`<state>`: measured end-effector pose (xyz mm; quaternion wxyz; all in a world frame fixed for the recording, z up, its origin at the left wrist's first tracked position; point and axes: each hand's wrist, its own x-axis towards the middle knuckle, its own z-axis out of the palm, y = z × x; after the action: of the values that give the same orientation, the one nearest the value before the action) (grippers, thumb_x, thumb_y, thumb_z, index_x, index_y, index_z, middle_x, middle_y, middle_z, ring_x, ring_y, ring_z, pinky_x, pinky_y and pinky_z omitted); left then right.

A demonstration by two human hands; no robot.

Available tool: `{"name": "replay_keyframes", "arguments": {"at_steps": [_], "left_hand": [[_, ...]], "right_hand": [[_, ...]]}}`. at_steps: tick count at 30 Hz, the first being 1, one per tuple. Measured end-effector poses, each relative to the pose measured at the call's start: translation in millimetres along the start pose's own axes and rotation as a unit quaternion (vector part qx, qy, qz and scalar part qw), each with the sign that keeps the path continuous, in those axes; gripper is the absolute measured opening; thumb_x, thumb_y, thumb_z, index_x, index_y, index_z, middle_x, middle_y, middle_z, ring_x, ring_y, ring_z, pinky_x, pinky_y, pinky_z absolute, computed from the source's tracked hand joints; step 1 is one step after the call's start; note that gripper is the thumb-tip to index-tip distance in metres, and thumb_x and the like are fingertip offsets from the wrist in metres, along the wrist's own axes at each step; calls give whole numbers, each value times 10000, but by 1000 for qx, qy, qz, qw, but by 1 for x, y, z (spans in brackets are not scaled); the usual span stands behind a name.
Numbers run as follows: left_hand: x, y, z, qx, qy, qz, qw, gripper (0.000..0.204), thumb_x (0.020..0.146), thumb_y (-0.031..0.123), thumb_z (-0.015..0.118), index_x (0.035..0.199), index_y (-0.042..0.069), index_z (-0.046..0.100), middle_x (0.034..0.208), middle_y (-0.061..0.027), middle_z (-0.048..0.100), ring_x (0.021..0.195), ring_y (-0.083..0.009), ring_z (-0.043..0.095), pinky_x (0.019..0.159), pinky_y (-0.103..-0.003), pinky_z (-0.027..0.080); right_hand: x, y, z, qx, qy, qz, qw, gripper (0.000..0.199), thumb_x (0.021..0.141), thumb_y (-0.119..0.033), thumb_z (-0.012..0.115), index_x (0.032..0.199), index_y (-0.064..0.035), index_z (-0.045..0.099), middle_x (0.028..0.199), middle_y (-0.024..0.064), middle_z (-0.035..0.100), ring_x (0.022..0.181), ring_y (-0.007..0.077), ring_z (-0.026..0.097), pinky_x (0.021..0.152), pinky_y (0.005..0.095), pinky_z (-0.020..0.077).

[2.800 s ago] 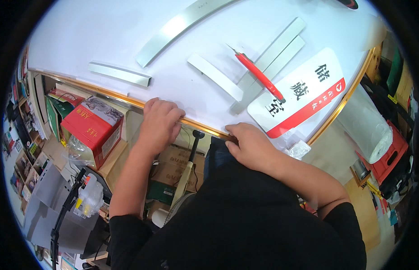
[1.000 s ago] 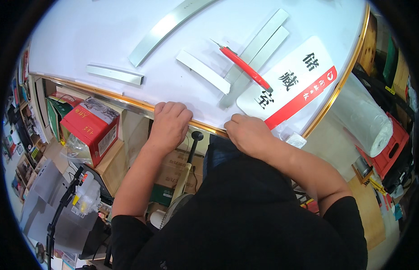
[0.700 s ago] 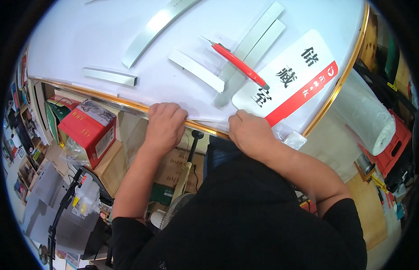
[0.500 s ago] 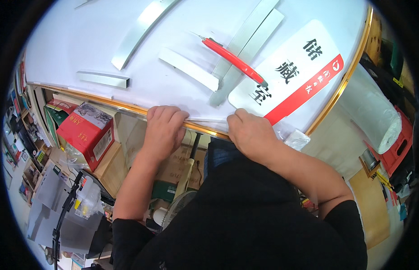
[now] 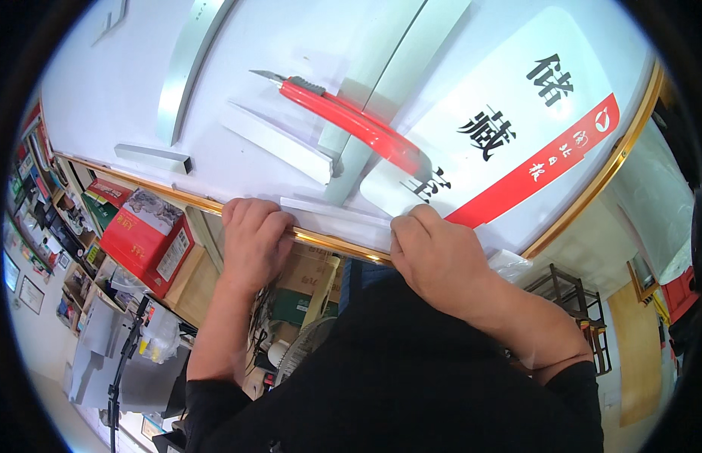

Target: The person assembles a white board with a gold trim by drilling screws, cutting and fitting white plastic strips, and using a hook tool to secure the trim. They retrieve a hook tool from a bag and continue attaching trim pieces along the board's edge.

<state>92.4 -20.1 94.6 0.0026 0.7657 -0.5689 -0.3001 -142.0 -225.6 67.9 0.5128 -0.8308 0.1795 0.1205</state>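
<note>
A thin white strip (image 5: 336, 215) lies along the near edge of the white table (image 5: 102, 98), just above its gold trim (image 5: 328, 243). The left hand (image 5: 253, 238) curls over the trim at the strip's left end, fingers bent and pressing down on it; the right hand (image 5: 438, 253) presses flat on the strip's right end, fingertips reaching the corner of the white sign with a red band (image 5: 509, 128). Neither hand is closed around anything; both bear down on the strip, which spans the gap between them.

To do this pressing well, I judge that even pressure from both ends matters, keeping the strip in line with the trim so it does not skew.

Farther up the table a red utility knife (image 5: 343, 113) rests with its blade out, tip pointing left, across two long grey metal bars (image 5: 396, 72). A short white bar (image 5: 275, 143) lies left of them, a small square tube (image 5: 151, 157) near the left rim, and a long grey bar (image 5: 189, 68) above that
</note>
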Motion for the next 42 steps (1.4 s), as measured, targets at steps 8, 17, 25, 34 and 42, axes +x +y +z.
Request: {"name": "replay_keyframes", "arguments": {"at_steps": [8, 17, 25, 34, 42], "left_hand": [[-1, 10, -7, 17, 63, -16, 998, 444, 636, 64, 817, 1045, 113, 653, 1069, -86, 615, 1021, -327, 590, 954, -481, 442], [-49, 14, 6, -81, 201, -123, 968, 588, 710, 147, 868, 1227, 87, 594, 1220, -133, 596, 1149, -370, 556, 1017, -499, 432], [-66, 49, 44, -173, 305, -217, 911, 541, 771, 130, 822, 1251, 69, 580, 1294, -164, 588, 1182, -372, 545, 1038, -471, 422], [-70, 64, 65, -346, 382, -320, 795, 471, 841, 108, 787, 1258, 39, 579, 1251, -152, 586, 1143, -291, 574, 980, -391, 482], [-42, 45, 59, -571, 389, -410, 596, 495, 936, 190, 763, 1288, -37, 499, 1043, -93, 638, 888, -119, 629, 748, -267, 550]], "right_hand": [[3, -4, -11, -35, -21, -57, 998, 119, 843, -90, 667, 908, -19, 597, 856, 118, 581, 638, 252, 660, 511, 365, 528], [41, -21, -6, -135, -97, -142, 976, 100, 814, -83, 637, 862, 4, 626, 832, 145, 612, 601, 262, 682, 483, 367, 537], [40, -43, -12, -186, -122, -91, 971, 89, 850, -101, 652, 871, -17, 632, 881, 163, 639, 711, 321, 702, 593, 423, 578], [60, -76, -87, -205, 80, -55, 974, 222, 847, -99, 768, 1029, -34, 659, 936, 128, 659, 769, 334, 668, 645, 428, 551], [119, -96, -35, -263, -19, -79, 961, 397, 896, -202, 731, 1189, 22, 583, 1098, 208, 640, 879, 402, 680, 712, 455, 574]]}}
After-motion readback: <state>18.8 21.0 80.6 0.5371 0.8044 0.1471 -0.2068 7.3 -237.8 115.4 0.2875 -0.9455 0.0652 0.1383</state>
